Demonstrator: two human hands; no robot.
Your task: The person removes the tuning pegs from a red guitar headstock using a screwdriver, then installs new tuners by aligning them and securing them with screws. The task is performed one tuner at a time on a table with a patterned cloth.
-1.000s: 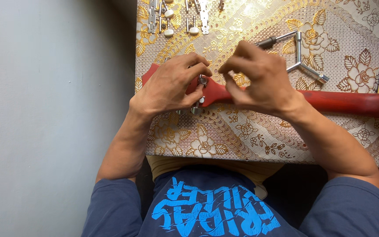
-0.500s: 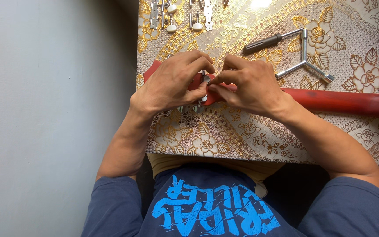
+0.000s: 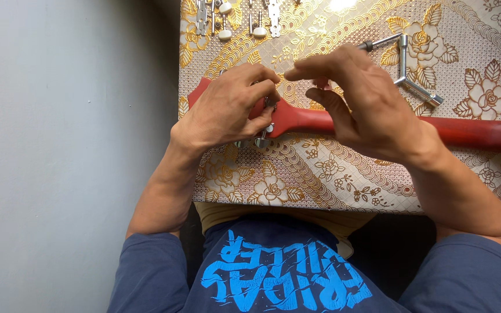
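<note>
My left hand point(image 3: 224, 110) pinches a tuning peg point(image 3: 264, 138) on the red guitar neck point(image 3: 378, 124) lying across mid-frame; right hand point(image 3: 366, 104) hovers over it, fingers loose, grasping nothing.

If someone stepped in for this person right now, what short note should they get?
Left hand: grips the red guitar headstock, fingers at a metal tuner on its edge.
Right hand: above the neck, fingertips pinched; whether they hold anything cannot be told.
Nearby on the patterned cloth: loose tuners at the top, metal cross wrench.
Done: some tuners appear fitted.
Left: the loose tuners are not on.
</note>
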